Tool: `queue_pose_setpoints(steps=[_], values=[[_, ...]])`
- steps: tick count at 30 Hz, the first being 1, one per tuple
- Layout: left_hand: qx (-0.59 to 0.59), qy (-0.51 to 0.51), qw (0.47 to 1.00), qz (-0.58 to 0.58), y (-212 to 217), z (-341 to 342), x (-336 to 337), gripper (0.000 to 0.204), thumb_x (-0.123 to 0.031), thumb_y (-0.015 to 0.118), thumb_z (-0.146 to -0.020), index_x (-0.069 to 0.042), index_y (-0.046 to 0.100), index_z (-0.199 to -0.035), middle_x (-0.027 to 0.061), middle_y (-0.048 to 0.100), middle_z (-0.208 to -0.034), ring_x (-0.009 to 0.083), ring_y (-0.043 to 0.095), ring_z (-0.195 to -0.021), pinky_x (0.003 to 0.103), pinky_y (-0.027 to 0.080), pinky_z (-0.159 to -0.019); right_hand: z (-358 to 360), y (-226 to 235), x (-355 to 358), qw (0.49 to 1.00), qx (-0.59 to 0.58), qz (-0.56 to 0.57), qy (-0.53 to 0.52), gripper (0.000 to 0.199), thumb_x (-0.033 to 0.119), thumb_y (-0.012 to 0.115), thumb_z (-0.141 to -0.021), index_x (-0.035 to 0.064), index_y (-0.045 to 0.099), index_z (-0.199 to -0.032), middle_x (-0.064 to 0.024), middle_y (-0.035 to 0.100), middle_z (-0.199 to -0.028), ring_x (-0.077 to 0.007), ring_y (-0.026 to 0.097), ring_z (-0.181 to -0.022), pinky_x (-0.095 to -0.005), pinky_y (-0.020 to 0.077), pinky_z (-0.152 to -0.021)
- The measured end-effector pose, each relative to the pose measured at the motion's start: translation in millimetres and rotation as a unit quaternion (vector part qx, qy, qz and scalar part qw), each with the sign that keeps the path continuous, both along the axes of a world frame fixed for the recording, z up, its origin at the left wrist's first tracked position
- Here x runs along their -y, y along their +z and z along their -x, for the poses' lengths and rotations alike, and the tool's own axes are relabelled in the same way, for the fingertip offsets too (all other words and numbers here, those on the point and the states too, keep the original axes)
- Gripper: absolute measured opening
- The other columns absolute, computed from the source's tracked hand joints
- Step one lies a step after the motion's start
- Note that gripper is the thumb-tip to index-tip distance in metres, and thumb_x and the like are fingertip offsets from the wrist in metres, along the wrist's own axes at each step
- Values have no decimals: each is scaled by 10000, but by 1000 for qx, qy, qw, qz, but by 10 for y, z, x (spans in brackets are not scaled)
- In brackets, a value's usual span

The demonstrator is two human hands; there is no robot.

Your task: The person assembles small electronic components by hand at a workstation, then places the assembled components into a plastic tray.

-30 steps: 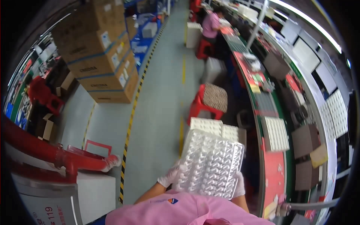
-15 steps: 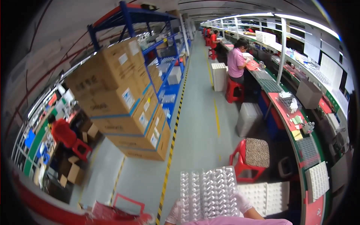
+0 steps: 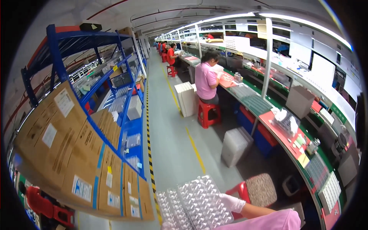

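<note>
A clear plastic blister tray [image 3: 191, 205] with rows of moulded pockets is held out in front of me at the lower middle. My right hand [image 3: 233, 203], in a white glove, grips the tray's right edge; a pink sleeve [image 3: 268, 221] covers part of that arm. Whether the pockets hold small parts I cannot tell. I cannot make out my left hand; the tray and the lower edge of the picture leave it unseen.
Stacked cardboard boxes [image 3: 88, 165] and a blue shelf rack [image 3: 86, 73] line the left. On the right runs a long workbench [image 3: 249, 96]. Beside it are a cushioned red stool [image 3: 260, 189], stacked white trays [image 3: 235, 145] and a seated person in pink [image 3: 207, 80]. Yellow floor lines [image 3: 195, 149] mark the aisle.
The view has moved forward along the aisle and turned rightward. Boxes, stool and seated person now look nearer. The tray has shifted left and lower in the picture, tilting; my left hand has dropped from sight.
</note>
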State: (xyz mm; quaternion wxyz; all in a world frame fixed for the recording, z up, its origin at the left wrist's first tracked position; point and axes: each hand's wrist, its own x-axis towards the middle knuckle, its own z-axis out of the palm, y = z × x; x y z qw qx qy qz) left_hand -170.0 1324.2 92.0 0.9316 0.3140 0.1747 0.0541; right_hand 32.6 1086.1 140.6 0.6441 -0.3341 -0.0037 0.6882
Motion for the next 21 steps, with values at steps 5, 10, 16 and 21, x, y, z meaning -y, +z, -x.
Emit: queue_pose_setpoints(steps=[5, 10, 16, 21], values=[[20, -21, 999, 32, -7, -951, -1389, 571, -263, 572, -778, 3, 474, -1274, 176, 590, -1201, 259, 662, -910, 378, 584, -724, -899, 93, -1340, 1000, -7, -27, 3, 630, 329, 621, -867, 33, 407, -1381, -161, 513, -1325, -305, 510, -1203, -475, 401, -1020], [23, -54, 996, 65, 15, -2089, -2601, 563, -274, 573, -779, 3, 487, -1262, 175, 594, -1198, 252, 664, -902, 365, 587, -709, -1935, 543, -2358, 993, 31, 19, -112, 607, 339, 629, -848, 45, 454, -1350, -155, 535, -1298, -290, 529, -1163, -478, 431, -974], [19, -75, 995, 63, 215, -3572, -4166, 569, -274, 577, -769, 10, 494, -1255, 179, 600, -1185, 256, 666, -899, 364, 588, -701, -3230, 465, -3565, 975, 34, 25, -219, 570, 335, 631, -838, 26, 498, -1297, -159, 579, -1230, -294, 569, -1101, -479, 449, -949], [-34, -35, 998, 41, -70, -4567, -5813, 611, -267, 573, -754, 33, 472, -1277, 202, 612, -1144, 298, 665, -925, 422, 583, -736, -4517, 397, -5143, 984, 9, -11, -175, 568, 329, 633, -840, 21, 495, -1296, -155, 585, -1224, -305, 576, -1089, -482, 449, -949]])
